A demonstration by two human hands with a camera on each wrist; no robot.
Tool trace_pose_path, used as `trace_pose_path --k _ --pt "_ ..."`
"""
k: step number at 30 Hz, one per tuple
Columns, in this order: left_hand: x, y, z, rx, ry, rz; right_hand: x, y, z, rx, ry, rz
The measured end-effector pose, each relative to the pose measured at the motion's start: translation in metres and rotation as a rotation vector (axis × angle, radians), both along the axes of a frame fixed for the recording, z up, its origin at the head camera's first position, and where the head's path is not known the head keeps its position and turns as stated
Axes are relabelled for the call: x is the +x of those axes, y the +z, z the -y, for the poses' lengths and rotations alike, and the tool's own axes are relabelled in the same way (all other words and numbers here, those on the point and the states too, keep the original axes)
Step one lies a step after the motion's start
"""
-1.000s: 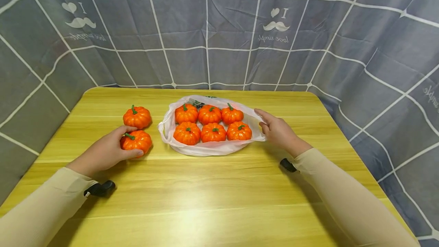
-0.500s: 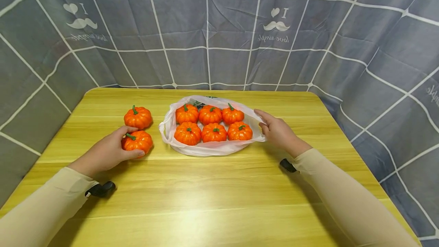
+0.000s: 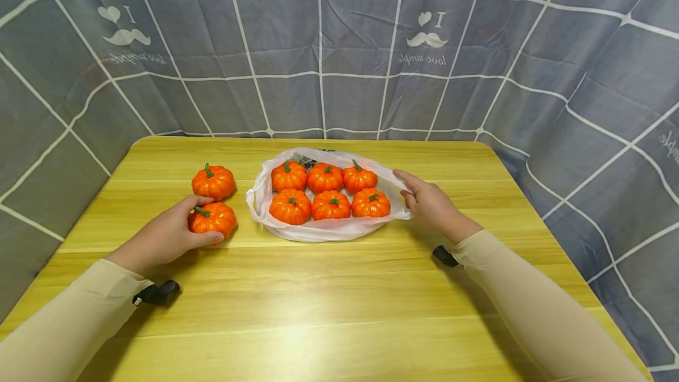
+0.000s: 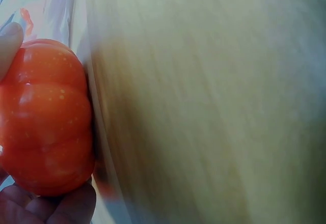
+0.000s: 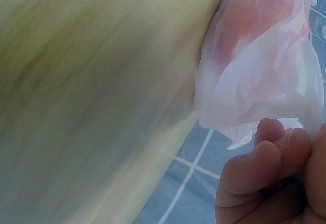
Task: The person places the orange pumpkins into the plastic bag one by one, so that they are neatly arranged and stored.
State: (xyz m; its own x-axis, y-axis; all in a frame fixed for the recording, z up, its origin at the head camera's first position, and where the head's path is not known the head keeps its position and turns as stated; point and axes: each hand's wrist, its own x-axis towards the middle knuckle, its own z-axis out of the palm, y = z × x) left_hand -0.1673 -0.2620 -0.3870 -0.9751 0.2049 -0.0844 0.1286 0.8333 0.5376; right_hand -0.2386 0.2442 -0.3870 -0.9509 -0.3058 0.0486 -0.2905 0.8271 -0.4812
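My left hand grips a small orange pumpkin with a green stem on the table's left side. Thumb and fingers lie on opposite sides of this pumpkin in the left wrist view. Just behind it, a second pumpkin rests on the table. A white plastic bag lies mid-table with its mouth spread, and several similar pumpkins sit inside in two rows. At the bag's right end, my right hand pinches its edge. The right wrist view has curled fingers at the thin plastic.
Yellow wood-grain table with rounded far corners. Grey curtain with white grid lines hangs along the back and both sides. A black wrist device shows below the left sleeve, another black device by the right sleeve.
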Motion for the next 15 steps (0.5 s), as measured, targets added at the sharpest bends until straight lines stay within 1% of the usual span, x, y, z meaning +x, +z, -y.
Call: trace_pose_path --k 8,15 --pt "0.0004 -0.0001 -0.0002 -0.004 0.005 0.004 0.0006 0.0012 0.0006 0.003 -0.009 0.013" --pt "-0.0008 -0.0011 0.0010 -0.003 0.003 0.006 0.0004 0.0003 0.0004 0.011 -0.008 0.003"
